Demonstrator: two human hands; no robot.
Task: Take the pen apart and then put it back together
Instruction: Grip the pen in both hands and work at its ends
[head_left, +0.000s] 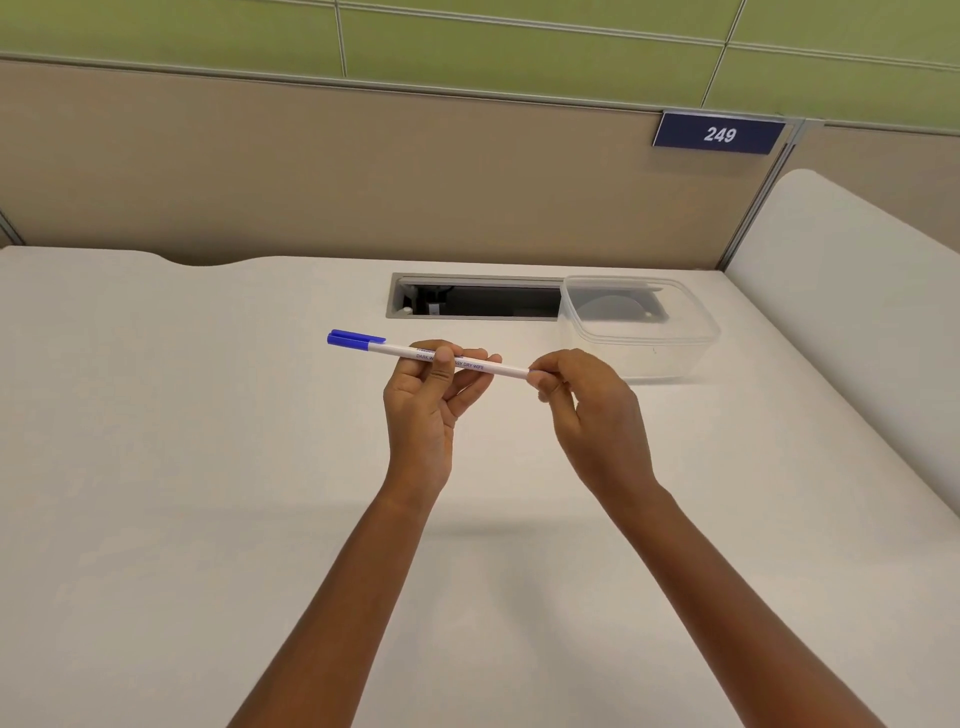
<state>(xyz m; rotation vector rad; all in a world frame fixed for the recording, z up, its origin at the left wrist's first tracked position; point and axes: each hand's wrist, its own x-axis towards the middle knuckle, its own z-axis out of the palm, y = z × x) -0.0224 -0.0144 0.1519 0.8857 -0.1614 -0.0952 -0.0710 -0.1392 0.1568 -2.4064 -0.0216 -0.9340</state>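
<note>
The pen (457, 359), white with its blue cap (355, 338) on, is held level above the table (208, 467), in front of the clear plastic container (641, 327). The left hand (431, 395) pinches its middle; the right hand (582, 400) grips the uncapped end, whose tip is hidden, perhaps inside the fingers.

Open desk surface (182, 467) left, right and below the raised hands. Behind, a clear plastic container (641, 332) blocking the far right, beside a recessed cable slot (475, 301). Beyond both, partition wall (363, 171) closing the back.
</note>
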